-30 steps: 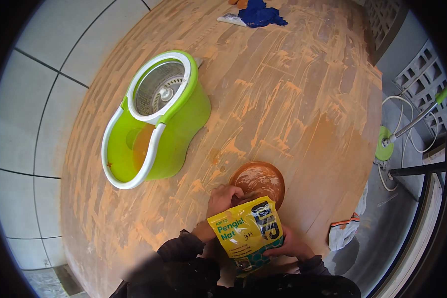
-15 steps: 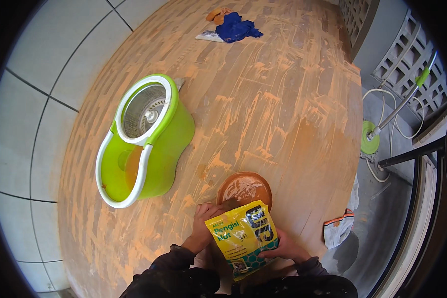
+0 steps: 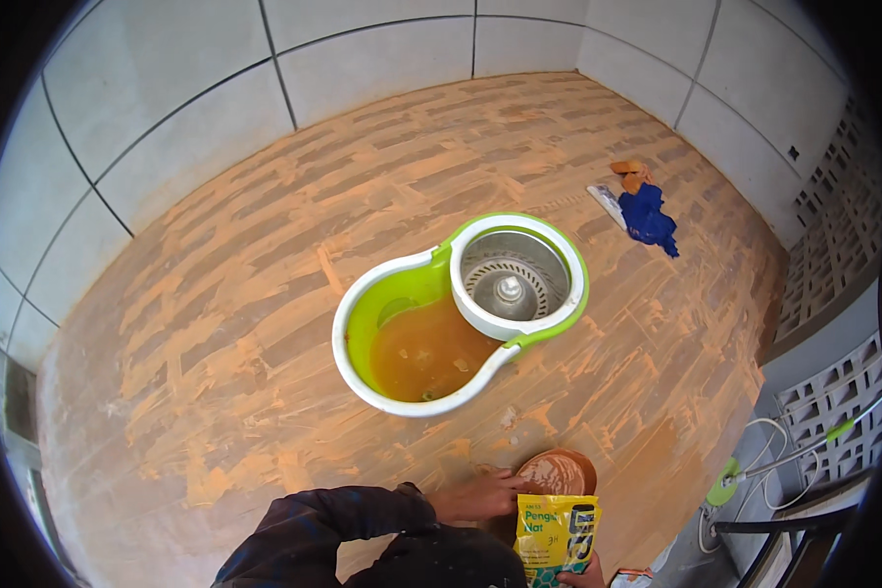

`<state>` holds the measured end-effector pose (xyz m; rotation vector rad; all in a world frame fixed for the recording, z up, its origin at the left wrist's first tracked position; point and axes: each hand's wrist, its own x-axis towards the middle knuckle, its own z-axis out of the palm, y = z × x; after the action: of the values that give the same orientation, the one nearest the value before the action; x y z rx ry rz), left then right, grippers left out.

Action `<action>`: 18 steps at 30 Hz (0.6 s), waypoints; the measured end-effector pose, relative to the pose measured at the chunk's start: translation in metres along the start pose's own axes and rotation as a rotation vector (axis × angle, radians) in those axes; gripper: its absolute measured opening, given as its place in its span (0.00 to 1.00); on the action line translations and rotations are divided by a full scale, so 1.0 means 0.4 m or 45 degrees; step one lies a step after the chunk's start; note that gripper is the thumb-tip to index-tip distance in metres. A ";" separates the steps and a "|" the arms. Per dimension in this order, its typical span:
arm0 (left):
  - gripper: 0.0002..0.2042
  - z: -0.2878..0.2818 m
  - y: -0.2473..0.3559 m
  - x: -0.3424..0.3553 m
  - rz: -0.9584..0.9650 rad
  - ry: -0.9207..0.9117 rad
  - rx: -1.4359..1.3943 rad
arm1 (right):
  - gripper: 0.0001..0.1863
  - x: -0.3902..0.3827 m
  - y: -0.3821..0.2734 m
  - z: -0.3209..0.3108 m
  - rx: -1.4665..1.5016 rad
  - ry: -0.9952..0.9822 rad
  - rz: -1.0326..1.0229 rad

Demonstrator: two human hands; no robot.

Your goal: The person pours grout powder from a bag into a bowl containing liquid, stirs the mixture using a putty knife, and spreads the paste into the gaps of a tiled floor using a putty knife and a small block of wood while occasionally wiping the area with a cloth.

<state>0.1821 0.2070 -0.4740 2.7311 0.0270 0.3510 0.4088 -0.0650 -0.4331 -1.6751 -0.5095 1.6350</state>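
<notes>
The right hand [image 3: 585, 574] grips the yellow packet [image 3: 551, 529] low down; the left hand [image 3: 480, 497], half-curled, is beside the brown dish [image 3: 586, 472], its hold unclear from here; beyond it stands the bucket [image 3: 416, 409].

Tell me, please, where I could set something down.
Open floor lies left of the green bucket and beyond, each patch reaching the tiled wall. The left hand, right hand, yellow bag and brown dish crowd the near side.

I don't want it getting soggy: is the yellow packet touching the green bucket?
Apart. The head view shows a strip of floor between the yellow packet and the green bucket.
</notes>
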 end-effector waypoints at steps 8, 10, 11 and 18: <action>0.10 -0.031 -0.012 -0.082 0.145 0.226 -0.153 | 0.43 0.043 -0.150 0.057 0.249 0.081 -0.149; 0.10 -0.018 -0.010 -0.126 0.114 0.201 -0.232 | 0.43 0.050 -0.161 0.079 0.274 0.077 -0.169; 0.11 -0.008 -0.008 -0.131 0.070 0.190 -0.265 | 0.43 0.055 -0.170 0.076 0.289 0.074 -0.186; 0.12 -0.028 -0.032 -0.093 -0.218 0.388 -0.921 | 0.42 0.003 -0.137 0.009 0.418 0.192 -0.141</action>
<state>0.1436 0.2207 -0.4778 1.9308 0.1777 0.5897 0.4167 -0.0274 -0.3938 -1.4828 -0.2385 1.4126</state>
